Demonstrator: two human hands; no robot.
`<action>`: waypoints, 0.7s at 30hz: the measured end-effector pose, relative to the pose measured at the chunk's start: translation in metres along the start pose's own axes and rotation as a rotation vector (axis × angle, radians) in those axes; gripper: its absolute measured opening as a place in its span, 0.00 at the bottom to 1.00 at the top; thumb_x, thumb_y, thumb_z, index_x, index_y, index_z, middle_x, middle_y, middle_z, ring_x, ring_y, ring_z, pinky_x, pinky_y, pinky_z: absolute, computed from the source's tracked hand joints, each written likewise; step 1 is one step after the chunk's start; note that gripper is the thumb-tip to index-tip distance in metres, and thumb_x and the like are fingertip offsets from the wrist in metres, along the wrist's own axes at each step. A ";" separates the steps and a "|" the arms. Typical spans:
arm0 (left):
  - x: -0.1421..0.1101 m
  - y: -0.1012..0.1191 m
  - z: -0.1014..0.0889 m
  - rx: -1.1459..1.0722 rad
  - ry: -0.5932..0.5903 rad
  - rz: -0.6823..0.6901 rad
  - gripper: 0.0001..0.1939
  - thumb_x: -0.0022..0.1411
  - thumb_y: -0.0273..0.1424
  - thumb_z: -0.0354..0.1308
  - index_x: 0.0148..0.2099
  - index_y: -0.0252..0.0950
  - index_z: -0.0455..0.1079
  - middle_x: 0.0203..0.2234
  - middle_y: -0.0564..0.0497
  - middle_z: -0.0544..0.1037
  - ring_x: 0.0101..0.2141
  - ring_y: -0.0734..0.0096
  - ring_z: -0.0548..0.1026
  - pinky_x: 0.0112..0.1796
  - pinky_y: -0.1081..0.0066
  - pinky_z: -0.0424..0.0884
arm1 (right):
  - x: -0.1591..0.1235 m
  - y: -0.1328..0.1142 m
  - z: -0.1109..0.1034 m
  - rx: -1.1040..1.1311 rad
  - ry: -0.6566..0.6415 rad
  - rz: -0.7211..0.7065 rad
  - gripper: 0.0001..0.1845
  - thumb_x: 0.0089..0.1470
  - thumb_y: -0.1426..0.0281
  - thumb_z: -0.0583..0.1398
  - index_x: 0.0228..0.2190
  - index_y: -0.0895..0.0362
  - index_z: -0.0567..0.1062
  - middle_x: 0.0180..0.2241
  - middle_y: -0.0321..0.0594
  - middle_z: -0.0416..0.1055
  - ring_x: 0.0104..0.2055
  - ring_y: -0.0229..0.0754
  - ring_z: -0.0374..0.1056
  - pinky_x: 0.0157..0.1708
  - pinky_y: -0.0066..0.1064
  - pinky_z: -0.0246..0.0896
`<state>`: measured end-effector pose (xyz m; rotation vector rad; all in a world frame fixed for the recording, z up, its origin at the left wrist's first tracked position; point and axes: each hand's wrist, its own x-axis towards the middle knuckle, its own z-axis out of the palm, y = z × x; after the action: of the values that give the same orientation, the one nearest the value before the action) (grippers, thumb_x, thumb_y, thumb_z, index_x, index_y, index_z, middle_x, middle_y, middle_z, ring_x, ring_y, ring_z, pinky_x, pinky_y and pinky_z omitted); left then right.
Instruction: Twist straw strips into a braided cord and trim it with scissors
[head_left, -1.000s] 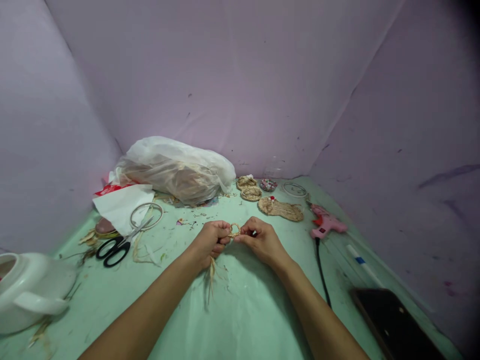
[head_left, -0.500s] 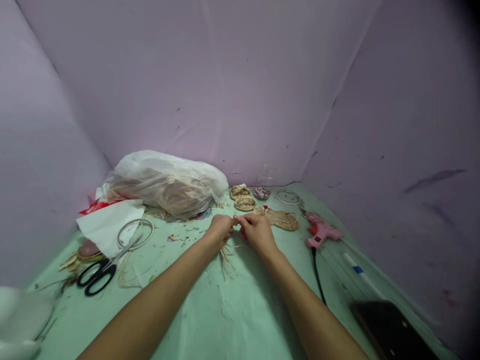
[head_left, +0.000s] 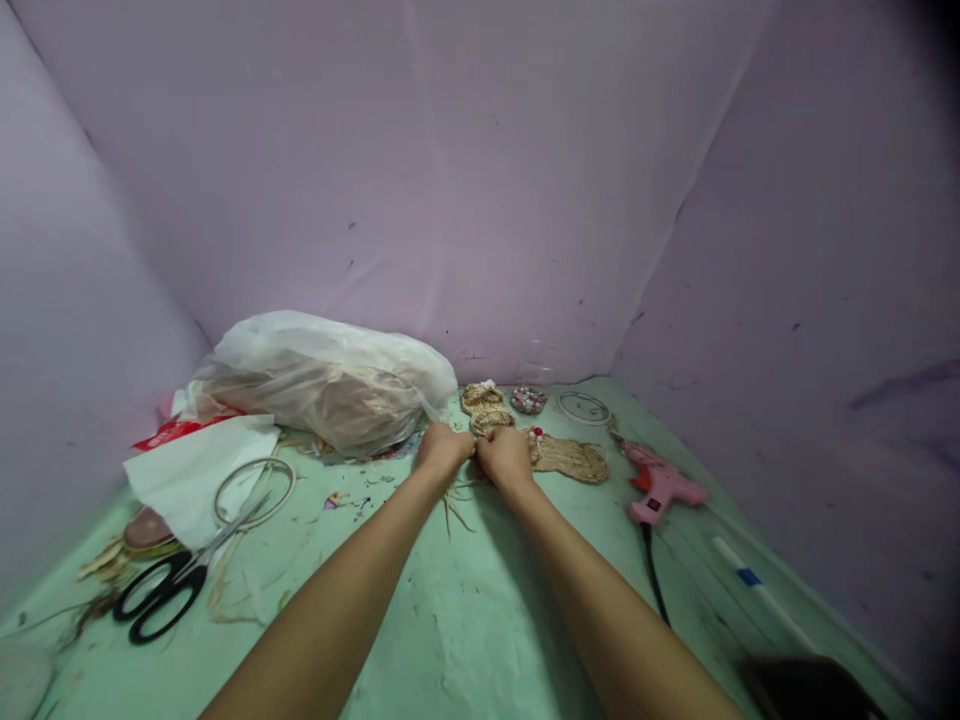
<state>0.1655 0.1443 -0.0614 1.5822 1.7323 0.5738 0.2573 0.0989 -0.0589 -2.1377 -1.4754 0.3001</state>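
Both of my hands are closed and close together above the middle of the green table. My left hand [head_left: 446, 448] grips dried straw-like fibre strands [head_left: 454, 512], whose loose ends hang below it. Fingers pinched, my right hand [head_left: 505, 456] holds the same fibres right beside the left; most of the held part is hidden by the hands. Just beyond them lies a small woven slipper [head_left: 486, 405]. A second woven slipper [head_left: 574, 458], with red and white beads at one end, lies right of my right hand.
A white plastic bag [head_left: 330, 375] stands at the back left. Black-handled scissors [head_left: 169, 590], a tape ring [head_left: 283, 490] and white paper [head_left: 176, 480] lie left. Beads in a clear dish [head_left: 528, 400] sit behind. At right are a pink glue gun [head_left: 660, 480] and dark phone [head_left: 810, 690].
My hands have come closer together, the right turning more knuckles-up, and less of the fibre shows between them. The whole view has shifted slightly, so the table items sit lower.
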 end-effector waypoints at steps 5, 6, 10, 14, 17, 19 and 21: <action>-0.022 -0.005 -0.007 0.169 -0.019 0.139 0.07 0.47 0.32 0.57 0.23 0.32 0.69 0.21 0.44 0.73 0.28 0.61 0.71 0.24 0.72 0.59 | -0.009 0.002 -0.007 -0.030 -0.056 -0.060 0.12 0.50 0.70 0.54 0.27 0.61 0.77 0.27 0.49 0.76 0.31 0.43 0.70 0.28 0.27 0.55; -0.031 -0.008 -0.010 0.197 -0.025 0.179 0.08 0.48 0.32 0.55 0.23 0.33 0.69 0.21 0.44 0.73 0.28 0.62 0.72 0.25 0.72 0.59 | -0.013 0.003 -0.009 -0.028 -0.071 -0.087 0.12 0.51 0.69 0.54 0.28 0.60 0.77 0.28 0.47 0.76 0.32 0.42 0.70 0.29 0.27 0.55; -0.061 -0.015 -0.017 0.310 -0.010 0.294 0.11 0.54 0.32 0.49 0.28 0.34 0.71 0.28 0.41 0.76 0.33 0.60 0.73 0.30 0.70 0.61 | -0.028 0.008 -0.014 -0.047 -0.087 -0.143 0.11 0.50 0.69 0.55 0.28 0.58 0.77 0.29 0.44 0.76 0.33 0.41 0.70 0.31 0.26 0.55; -0.065 -0.012 -0.016 0.409 0.031 0.299 0.13 0.55 0.33 0.48 0.33 0.35 0.73 0.32 0.39 0.77 0.36 0.57 0.73 0.33 0.67 0.62 | -0.030 0.007 -0.014 -0.122 -0.022 -0.083 0.13 0.51 0.70 0.54 0.31 0.61 0.76 0.30 0.51 0.75 0.34 0.47 0.70 0.32 0.30 0.57; -0.053 -0.007 -0.015 0.462 0.043 0.270 0.11 0.52 0.32 0.51 0.34 0.34 0.73 0.34 0.37 0.77 0.38 0.55 0.73 0.34 0.67 0.62 | -0.021 0.007 -0.015 -0.169 0.010 -0.032 0.12 0.49 0.72 0.54 0.32 0.64 0.76 0.31 0.55 0.75 0.35 0.50 0.70 0.32 0.32 0.57; -0.044 -0.005 -0.018 0.486 0.045 0.255 0.11 0.50 0.31 0.52 0.33 0.33 0.73 0.34 0.35 0.76 0.38 0.53 0.73 0.34 0.66 0.62 | -0.014 0.009 -0.016 -0.188 0.017 -0.016 0.11 0.46 0.74 0.56 0.31 0.64 0.76 0.31 0.56 0.75 0.35 0.51 0.70 0.32 0.32 0.58; -0.038 -0.005 -0.022 0.499 0.042 0.245 0.10 0.48 0.29 0.53 0.32 0.33 0.73 0.35 0.35 0.76 0.38 0.51 0.73 0.34 0.65 0.62 | -0.010 0.010 -0.017 -0.198 0.017 -0.007 0.11 0.45 0.75 0.56 0.30 0.65 0.76 0.31 0.57 0.74 0.34 0.51 0.70 0.31 0.32 0.58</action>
<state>0.1457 0.1090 -0.0431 2.1630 1.8176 0.2992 0.2695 0.0823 -0.0515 -2.2818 -1.5589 0.1375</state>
